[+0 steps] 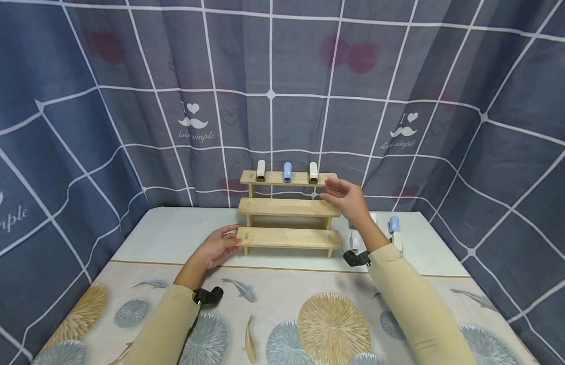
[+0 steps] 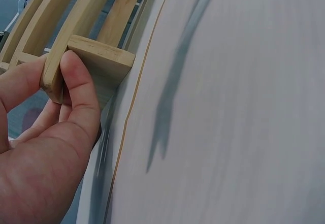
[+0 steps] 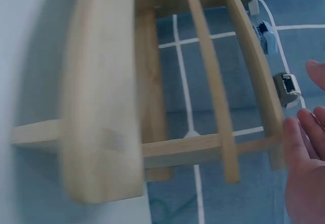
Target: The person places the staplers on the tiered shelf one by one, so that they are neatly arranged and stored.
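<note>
A three-tier wooden display stand (image 1: 289,207) stands on the table. On its top tier sit two white staplers (image 1: 261,171) and a blue stapler (image 1: 287,172) between them, all small. My left hand (image 1: 220,247) pinches the left end of the lowest tier; the left wrist view shows the thumb and fingers on either side of the board (image 2: 56,69). My right hand (image 1: 348,198) is at the right end of the top tier, its fingers (image 3: 294,137) extended beside the board end and holding nothing. Whether they touch the wood I cannot tell.
Right of the stand, partly behind my right forearm, lie more small white and blue items (image 1: 394,224). A patterned cloth (image 1: 246,334) covers the front of the table. Checked curtains (image 1: 291,121) hang close behind and at both sides.
</note>
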Motion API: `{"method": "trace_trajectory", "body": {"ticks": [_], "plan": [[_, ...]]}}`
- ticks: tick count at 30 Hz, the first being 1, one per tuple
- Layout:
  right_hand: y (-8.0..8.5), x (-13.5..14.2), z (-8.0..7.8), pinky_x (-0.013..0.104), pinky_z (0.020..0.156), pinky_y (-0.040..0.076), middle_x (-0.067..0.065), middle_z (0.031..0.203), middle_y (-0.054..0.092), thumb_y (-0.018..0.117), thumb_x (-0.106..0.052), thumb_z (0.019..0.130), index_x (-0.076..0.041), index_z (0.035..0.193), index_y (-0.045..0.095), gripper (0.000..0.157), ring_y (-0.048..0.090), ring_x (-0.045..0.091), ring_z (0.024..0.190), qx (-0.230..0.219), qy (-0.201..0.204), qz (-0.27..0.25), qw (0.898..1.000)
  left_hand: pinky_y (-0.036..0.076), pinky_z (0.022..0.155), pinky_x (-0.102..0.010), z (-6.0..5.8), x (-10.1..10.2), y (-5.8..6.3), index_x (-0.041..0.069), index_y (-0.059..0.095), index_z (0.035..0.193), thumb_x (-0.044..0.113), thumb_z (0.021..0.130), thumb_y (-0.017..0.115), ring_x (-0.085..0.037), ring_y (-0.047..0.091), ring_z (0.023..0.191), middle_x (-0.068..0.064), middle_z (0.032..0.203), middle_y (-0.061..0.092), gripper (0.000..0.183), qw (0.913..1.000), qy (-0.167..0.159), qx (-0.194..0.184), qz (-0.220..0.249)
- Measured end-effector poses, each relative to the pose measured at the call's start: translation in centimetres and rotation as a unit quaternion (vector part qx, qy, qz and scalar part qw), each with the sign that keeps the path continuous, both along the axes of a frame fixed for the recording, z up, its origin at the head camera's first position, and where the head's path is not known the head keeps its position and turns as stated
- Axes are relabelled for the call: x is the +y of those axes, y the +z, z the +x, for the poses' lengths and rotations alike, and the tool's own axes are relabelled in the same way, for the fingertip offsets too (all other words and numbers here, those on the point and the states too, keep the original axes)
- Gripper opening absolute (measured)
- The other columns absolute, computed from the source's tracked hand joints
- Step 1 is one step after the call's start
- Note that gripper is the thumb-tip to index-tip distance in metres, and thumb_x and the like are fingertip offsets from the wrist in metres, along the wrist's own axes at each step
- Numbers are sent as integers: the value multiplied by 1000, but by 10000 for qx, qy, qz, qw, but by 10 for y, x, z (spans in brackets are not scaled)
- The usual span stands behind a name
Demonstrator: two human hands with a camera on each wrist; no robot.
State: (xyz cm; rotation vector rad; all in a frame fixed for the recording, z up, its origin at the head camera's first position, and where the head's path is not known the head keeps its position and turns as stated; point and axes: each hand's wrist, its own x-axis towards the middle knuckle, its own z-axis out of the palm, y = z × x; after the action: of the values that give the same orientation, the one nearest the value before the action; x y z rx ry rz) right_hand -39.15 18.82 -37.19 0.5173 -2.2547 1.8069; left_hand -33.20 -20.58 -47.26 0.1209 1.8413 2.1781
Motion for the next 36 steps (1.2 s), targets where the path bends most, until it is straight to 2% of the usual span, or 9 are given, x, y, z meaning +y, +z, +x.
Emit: {"method": "trace_trajectory", "body": {"ticks": [5, 12, 19, 22, 29, 34, 36], "plan": [[-14, 4, 13, 21, 100, 55, 27, 138, 61, 82, -10, 87, 5, 133, 63, 53, 60, 42, 129, 191, -74, -62, 9998, 61, 79, -21, -1, 0, -1, -7, 24, 158, -9, 99, 56, -12, 69, 89, -6, 109, 64, 67, 10000, 1, -6, 5], [-31, 9, 32, 14, 93, 56, 28, 138, 61, 82, -13, 88, 5, 133, 63, 52, 61, 43, 128, 3, -56, -138, 9999, 61, 77, -21, -1, 1, 0, -5, 26, 158, -10, 98, 56, -12, 68, 88, -5, 108, 64, 67, 10000, 42, -70, 6], [-49, 17, 52, 18, 97, 56, 25, 138, 62, 81, -9, 88, 6, 132, 63, 49, 60, 43, 127, -70, -116, -231, 9996, 60, 77, -21, -1, -1, 0, -4, 25, 159, -9, 98, 57, -12, 68, 88, -6, 109, 63, 69, 9999, 38, -104, -42], [-57, 22, 60, 19, 98, 55, 24, 137, 63, 81, -10, 88, 5, 131, 64, 49, 63, 38, 127, -97, -247, -172, 9995, 61, 77, -21, -1, -1, 1, -4, 25, 159, -9, 98, 58, -13, 68, 88, -7, 110, 63, 69, 9999, 36, -100, -58], [-73, 38, 78, 18, 96, 56, 22, 132, 67, 82, -12, 88, 5, 129, 66, 47, 70, 11, 114, -106, -502, -278, 9983, 61, 77, -21, -1, 0, 0, -4, 24, 159, -9, 98, 58, -12, 68, 88, -7, 110, 63, 70, 9999, 35, -94, -49], [-83, 52, 90, 18, 93, 58, 9, 126, 72, 81, -10, 89, 8, 130, 64, 48, 70, 10, 113, -167, -633, -330, 9973, 61, 77, -21, -2, -1, -2, -4, 26, 159, -9, 98, 59, -13, 68, 88, -7, 110, 64, 69, 9999, 57, -94, -61], [-86, 59, 95, 18, 92, 58, 9, 126, 71, 80, -10, 89, 8, 131, 63, 49, 69, 13, 115, -231, -657, -303, 9971, 61, 77, -20, -2, 0, -2, -3, 26, 159, -8, 98, 59, -12, 68, 88, -7, 110, 64, 69, 9999, 61, -88, -71]]}}
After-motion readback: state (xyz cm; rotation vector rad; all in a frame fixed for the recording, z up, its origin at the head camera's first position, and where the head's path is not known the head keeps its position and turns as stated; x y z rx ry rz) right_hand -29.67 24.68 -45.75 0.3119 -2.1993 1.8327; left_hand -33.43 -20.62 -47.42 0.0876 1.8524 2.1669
